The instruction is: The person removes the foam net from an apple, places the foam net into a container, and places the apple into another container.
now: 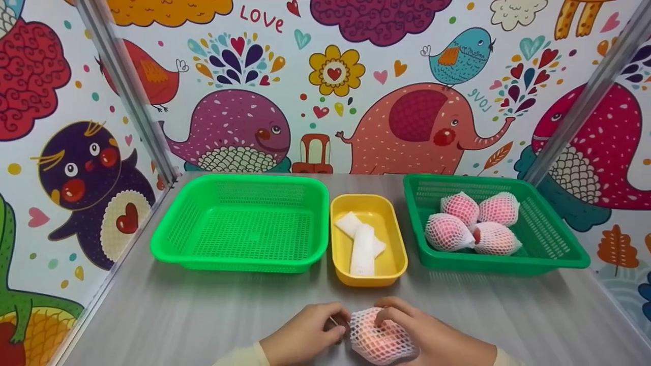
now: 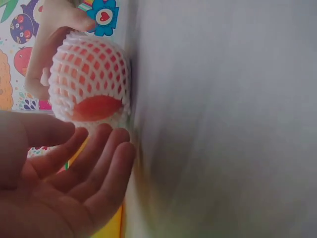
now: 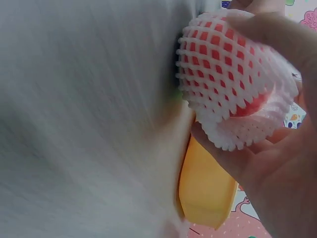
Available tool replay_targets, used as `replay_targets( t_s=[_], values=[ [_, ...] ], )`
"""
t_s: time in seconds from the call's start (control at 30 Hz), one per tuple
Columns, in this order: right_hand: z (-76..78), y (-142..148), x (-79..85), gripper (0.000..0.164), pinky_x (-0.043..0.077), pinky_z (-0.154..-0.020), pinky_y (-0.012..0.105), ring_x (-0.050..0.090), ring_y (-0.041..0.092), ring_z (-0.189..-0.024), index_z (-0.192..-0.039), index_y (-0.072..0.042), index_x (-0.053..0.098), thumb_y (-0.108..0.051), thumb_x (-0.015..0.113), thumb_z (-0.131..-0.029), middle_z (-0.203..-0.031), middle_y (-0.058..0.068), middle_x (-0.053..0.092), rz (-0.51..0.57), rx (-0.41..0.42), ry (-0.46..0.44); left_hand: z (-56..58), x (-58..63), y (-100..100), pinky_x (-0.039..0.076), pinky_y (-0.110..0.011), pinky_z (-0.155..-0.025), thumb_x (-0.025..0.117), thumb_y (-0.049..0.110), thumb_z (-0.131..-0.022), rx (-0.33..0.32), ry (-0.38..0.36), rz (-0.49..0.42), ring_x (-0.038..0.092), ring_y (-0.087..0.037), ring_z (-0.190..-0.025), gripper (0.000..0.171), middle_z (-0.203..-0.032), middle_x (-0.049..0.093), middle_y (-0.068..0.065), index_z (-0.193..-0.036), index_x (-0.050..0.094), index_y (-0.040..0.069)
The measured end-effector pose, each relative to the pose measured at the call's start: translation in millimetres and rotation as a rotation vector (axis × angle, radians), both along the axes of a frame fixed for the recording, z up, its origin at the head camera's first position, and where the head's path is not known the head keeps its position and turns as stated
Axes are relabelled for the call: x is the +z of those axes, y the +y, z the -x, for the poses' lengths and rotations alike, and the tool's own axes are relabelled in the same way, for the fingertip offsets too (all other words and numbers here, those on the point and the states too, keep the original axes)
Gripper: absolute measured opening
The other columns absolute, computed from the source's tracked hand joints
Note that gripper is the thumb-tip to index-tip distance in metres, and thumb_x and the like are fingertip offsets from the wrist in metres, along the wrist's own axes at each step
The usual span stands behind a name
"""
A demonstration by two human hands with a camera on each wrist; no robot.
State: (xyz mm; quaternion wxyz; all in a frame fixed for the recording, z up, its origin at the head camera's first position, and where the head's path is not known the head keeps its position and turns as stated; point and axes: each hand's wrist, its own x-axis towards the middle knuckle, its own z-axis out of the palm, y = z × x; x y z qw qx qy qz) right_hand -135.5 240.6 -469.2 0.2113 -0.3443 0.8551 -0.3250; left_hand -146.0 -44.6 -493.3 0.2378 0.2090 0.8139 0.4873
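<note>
A round pinkish-red fruit in a white foam net [image 1: 379,338] is at the near middle of the table. My right hand [image 1: 432,330] grips it, thumb and fingers around its sides. In the right wrist view, the netted fruit [image 3: 228,69] has some red skin bare at the net's opening. My left hand [image 1: 305,330] is just left of the fruit, its fingers loosely bent. The left wrist view shows that left hand [image 2: 74,183] with fingertips close to the net's open end; whether they touch it I cannot tell.
Behind the hands, a yellow tray [image 1: 401,259] holds flattened white foam nets [image 1: 363,244]. Left of it is a bright green basket [image 1: 239,265] with nothing in it. A darker green basket [image 1: 554,262] on the right contains several netted fruits [image 1: 496,239]. Cartoon-patterned walls [image 1: 315,122] enclose the table.
</note>
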Motion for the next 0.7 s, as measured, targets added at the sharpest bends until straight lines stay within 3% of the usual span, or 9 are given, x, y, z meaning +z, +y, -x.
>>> replay_targets(
  t_s=[0.2, 0.27, 0.37, 0.53, 0.7],
  values=[
    [-3.7, 4.4, 7.4, 0.058, 0.043, -0.102, 0.056, 0.043, 0.023, -0.131, -0.138, -0.045, 0.046, -0.053, 0.073, -0.087, -0.154, -0.006, 0.033, -0.025, -0.086, -0.102, 0.7, -1.4, 6.4, 0.054, -0.028, -0.064, 0.067, 0.010, -0.096, 0.077, -0.032, -0.091, 0.065, -0.014, -0.077, 0.010, -0.089, 0.066, 0.004, -0.102, 0.066, 0.018],
    [-4.5, 6.7, 8.9, 0.062, 0.045, -0.101, 0.053, 0.045, 0.022, -0.129, -0.140, -0.045, 0.045, -0.054, 0.074, -0.086, -0.151, -0.008, 0.037, -0.024, -0.119, -0.105, 0.5, -1.6, 7.8, 0.056, -0.029, -0.065, 0.068, 0.006, -0.096, 0.097, -0.047, -0.155, 0.066, -0.017, -0.077, 0.011, -0.089, 0.066, 0.001, -0.101, 0.066, 0.015],
    [-4.8, 10.0, 9.1, 0.063, 0.052, -0.095, 0.041, 0.051, 0.017, -0.118, -0.139, -0.043, 0.047, -0.055, 0.075, -0.084, -0.139, -0.011, 0.046, -0.017, -0.163, -0.090, 1.0, -1.7, 10.7, 0.058, -0.032, -0.065, 0.069, 0.001, -0.093, 0.116, -0.115, -0.252, 0.068, -0.020, -0.077, 0.013, -0.092, 0.066, -0.004, -0.102, 0.065, 0.010],
    [-2.4, 12.4, 7.1, 0.056, 0.054, -0.080, 0.026, 0.056, 0.013, -0.101, -0.130, -0.038, 0.054, -0.053, 0.077, -0.082, -0.122, -0.011, 0.053, 0.004, -0.186, -0.051, 1.4, -1.6, 15.6, 0.059, -0.033, -0.061, 0.075, 0.000, -0.089, 0.097, -0.212, -0.312, 0.068, -0.021, -0.072, 0.026, -0.103, 0.064, -0.008, -0.109, 0.064, 0.012],
    [-1.7, 14.5, 5.0, 0.053, 0.054, -0.079, 0.027, 0.057, 0.012, -0.099, -0.130, -0.036, 0.056, -0.045, 0.079, -0.082, -0.121, -0.009, 0.054, 0.059, -0.168, -0.044, -1.8, -1.3, 18.9, 0.059, -0.034, -0.058, 0.072, -0.005, -0.089, 0.042, -0.292, -0.367, 0.068, -0.022, -0.066, 0.040, -0.116, 0.061, -0.008, -0.120, 0.062, 0.019]
  ],
)
